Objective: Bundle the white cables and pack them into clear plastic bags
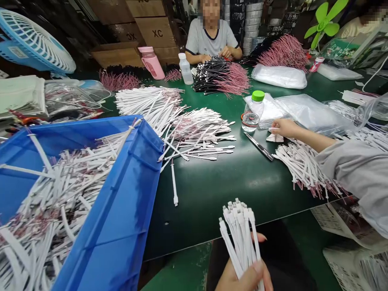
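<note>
Before the near edge of a glossy dark-green tabletop (209,190), which leaves room to the right of a blue plastic crate (121,218) heaped with loose white cables (80,178), my left hand (244,277) is closed round a roughly upright bundle of slim white cables (241,238), pale plugs (237,205) fanned uppermost.

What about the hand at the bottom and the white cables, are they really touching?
Touching. The head view shows it: the left hand is closed around the lower part of the white cables, its thumb lying across their front.
</note>
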Demonstrator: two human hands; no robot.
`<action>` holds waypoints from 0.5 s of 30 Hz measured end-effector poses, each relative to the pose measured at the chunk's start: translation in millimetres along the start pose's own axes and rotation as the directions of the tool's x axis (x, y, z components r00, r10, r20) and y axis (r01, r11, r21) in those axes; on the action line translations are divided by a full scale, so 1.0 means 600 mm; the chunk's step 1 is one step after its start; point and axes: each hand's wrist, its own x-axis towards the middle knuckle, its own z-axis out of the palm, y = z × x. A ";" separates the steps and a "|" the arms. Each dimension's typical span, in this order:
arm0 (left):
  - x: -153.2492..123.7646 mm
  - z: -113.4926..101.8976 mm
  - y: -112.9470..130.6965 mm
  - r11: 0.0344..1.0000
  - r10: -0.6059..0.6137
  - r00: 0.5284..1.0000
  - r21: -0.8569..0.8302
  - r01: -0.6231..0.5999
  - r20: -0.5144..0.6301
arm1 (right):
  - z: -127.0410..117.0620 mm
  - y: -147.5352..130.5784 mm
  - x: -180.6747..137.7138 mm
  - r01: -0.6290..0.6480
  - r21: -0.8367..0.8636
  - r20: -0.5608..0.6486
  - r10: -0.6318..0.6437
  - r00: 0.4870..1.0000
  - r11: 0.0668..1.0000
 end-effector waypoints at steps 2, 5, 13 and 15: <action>0.003 0.002 0.005 0.996 -0.002 1.000 -0.092 0.000 -0.013 | -0.019 -0.004 -0.007 0.029 0.170 -0.001 -0.030 1.000 0.985; 0.010 -0.003 0.009 0.981 -0.074 0.997 -0.183 0.067 -0.032 | -0.077 -0.031 -0.026 0.124 0.445 -0.065 -0.106 0.992 0.887; 0.021 0.003 0.030 0.994 0.000 0.995 -0.108 -0.011 -0.097 | -0.160 -0.182 -0.033 0.433 0.192 -0.604 -0.241 0.759 0.881; 0.024 0.001 0.024 0.992 -0.006 0.991 -0.128 -0.011 -0.133 | -0.145 -0.203 -0.018 0.425 -0.035 -0.611 -0.356 0.707 0.904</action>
